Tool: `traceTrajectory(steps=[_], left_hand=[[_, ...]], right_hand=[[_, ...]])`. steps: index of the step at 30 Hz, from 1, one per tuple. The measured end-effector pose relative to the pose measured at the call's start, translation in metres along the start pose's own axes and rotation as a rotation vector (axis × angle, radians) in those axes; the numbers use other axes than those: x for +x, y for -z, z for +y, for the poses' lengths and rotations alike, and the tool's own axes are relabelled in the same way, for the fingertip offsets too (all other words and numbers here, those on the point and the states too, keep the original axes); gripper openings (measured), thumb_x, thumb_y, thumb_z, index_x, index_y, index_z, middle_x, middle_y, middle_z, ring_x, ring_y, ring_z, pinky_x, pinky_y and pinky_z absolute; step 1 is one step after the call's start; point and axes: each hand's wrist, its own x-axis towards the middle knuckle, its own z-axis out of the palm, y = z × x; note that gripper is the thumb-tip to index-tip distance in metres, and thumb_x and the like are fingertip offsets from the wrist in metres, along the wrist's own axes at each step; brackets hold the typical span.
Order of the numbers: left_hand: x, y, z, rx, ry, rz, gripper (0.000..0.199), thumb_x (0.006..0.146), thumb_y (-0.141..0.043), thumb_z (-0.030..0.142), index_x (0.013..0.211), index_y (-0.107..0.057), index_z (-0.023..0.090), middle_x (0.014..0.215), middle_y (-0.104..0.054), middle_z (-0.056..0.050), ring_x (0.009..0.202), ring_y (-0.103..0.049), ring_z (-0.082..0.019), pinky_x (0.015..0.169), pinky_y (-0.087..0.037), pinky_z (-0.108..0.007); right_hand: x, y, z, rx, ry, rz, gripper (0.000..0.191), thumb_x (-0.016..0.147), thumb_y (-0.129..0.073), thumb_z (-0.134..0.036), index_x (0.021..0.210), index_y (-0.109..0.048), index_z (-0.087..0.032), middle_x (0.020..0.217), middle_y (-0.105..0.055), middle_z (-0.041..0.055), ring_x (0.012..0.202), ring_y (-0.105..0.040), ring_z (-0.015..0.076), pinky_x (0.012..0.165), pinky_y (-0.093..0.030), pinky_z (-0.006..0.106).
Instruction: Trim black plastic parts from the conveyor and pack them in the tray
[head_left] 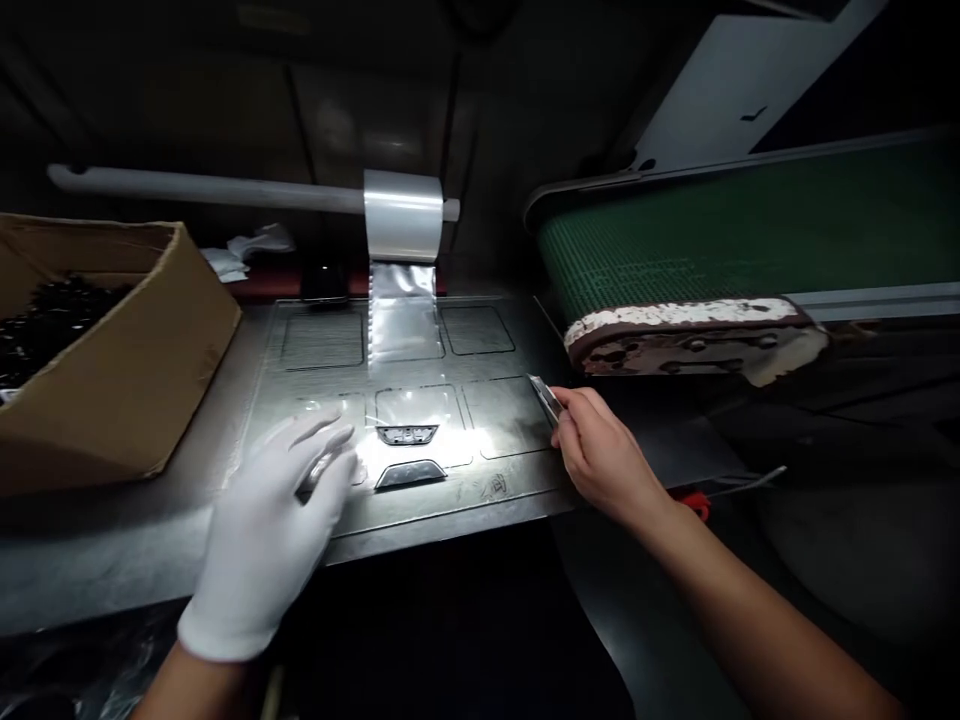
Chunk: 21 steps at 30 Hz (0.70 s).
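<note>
My left hand (274, 510), in a white glove, hovers over or rests on the left part of the metal work surface (495, 475). Its fingers are curved and apart; a small shiny piece shows beneath them, and whether they touch it is unclear. Bare, my right hand (600, 445) grips a utility knife (545, 397), blade pointing up and left. Between the hands lie two small dark trapezoid parts, one with a detailed face (407, 435), the other smooth (410, 474). Clear film (405, 325) runs from a roll (403, 215) down onto the surface.
A cardboard box (112, 390) of black parts stands at the left. A white rod (225, 188) carries the roll at the back. The green conveyor belt (720, 230) occupies the right, its end near my right hand. Something red (696, 503) lies beyond my right wrist.
</note>
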Motion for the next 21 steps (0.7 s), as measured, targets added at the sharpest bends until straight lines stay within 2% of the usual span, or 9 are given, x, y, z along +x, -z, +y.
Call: traceTrajectory(steps=[2,4,7,10,14,16,18,21], left_hand=[[0.011,-0.001,-0.004,0.072,-0.076,-0.08,0.028,0.099,-0.06,0.035,0.122,-0.071,0.025,0.141,-0.065,-0.007,0.14,-0.052,-0.028,0.123,-0.04,-0.052],[0.018,-0.004,-0.006,0.135,-0.136,-0.162,0.027,0.098,-0.059,0.033,0.121,-0.071,0.022,0.144,-0.063,-0.009,0.143,-0.048,-0.03,0.123,-0.04,-0.053],[0.022,-0.008,-0.006,0.224,-0.192,-0.247,0.02,0.098,-0.057,0.026,0.112,-0.071,0.021,0.143,-0.061,-0.01,0.14,-0.048,-0.032,0.121,-0.041,-0.055],[0.024,-0.011,-0.007,0.262,-0.206,-0.268,0.017,0.097,-0.056,0.022,0.107,-0.069,0.021,0.143,-0.06,-0.01,0.136,-0.05,-0.033,0.116,-0.045,-0.055],[0.025,-0.013,-0.011,0.265,-0.201,-0.255,0.022,0.094,-0.057,0.018,0.113,-0.066,0.021,0.145,-0.059,-0.011,0.136,-0.05,-0.034,0.117,-0.045,-0.057],[0.025,-0.014,-0.013,0.264,-0.19,-0.254,0.021,0.094,-0.058,0.018,0.112,-0.066,0.022,0.146,-0.059,-0.011,0.137,-0.05,-0.036,0.117,-0.045,-0.059],[0.025,-0.015,-0.014,0.258,-0.186,-0.262,0.017,0.093,-0.058,0.019,0.108,-0.066,0.023,0.146,-0.059,-0.01,0.137,-0.05,-0.036,0.116,-0.046,-0.059],[0.025,-0.014,-0.014,0.241,-0.188,-0.278,0.016,0.093,-0.059,0.019,0.106,-0.067,0.023,0.147,-0.058,-0.009,0.138,-0.049,-0.035,0.119,-0.043,-0.059]], right_hand=[[0.006,-0.001,-0.013,0.07,0.064,-0.083,0.037,0.106,-0.038,-0.02,0.139,-0.055,-0.016,0.119,-0.061,0.0144,0.095,-0.067,0.0245,0.082,-0.057,0.041],[0.014,-0.001,-0.034,0.099,0.188,-0.196,0.038,0.106,-0.041,-0.018,0.141,-0.055,-0.017,0.122,-0.06,0.0136,0.096,-0.066,0.0225,0.084,-0.056,0.039],[0.028,-0.001,-0.072,0.005,0.419,-0.356,0.041,0.104,-0.046,-0.013,0.143,-0.057,-0.018,0.119,-0.063,0.0117,0.098,-0.063,0.0223,0.082,-0.055,0.036],[0.044,-0.005,-0.106,-0.138,0.573,-0.418,0.039,0.103,-0.048,-0.012,0.138,-0.062,-0.02,0.115,-0.067,0.0087,0.097,-0.063,0.0229,0.074,-0.05,0.034],[0.06,-0.018,-0.135,-0.218,0.653,-0.466,0.034,0.102,-0.052,-0.012,0.131,-0.067,-0.02,0.113,-0.07,0.0071,0.094,-0.063,0.0227,0.063,-0.042,0.032],[0.064,-0.021,-0.137,-0.233,0.674,-0.491,0.033,0.1,-0.054,-0.01,0.129,-0.069,-0.02,0.113,-0.07,0.0068,0.093,-0.063,0.0225,0.061,-0.041,0.032],[0.064,-0.019,-0.127,-0.241,0.67,-0.501,0.031,0.1,-0.054,-0.01,0.125,-0.07,-0.021,0.113,-0.07,0.0067,0.095,-0.063,0.0223,0.063,-0.042,0.032],[0.058,-0.004,-0.089,-0.264,0.627,-0.478,0.031,0.101,-0.054,-0.012,0.125,-0.071,-0.023,0.114,-0.071,0.0068,0.098,-0.064,0.0224,0.069,-0.047,0.032]])
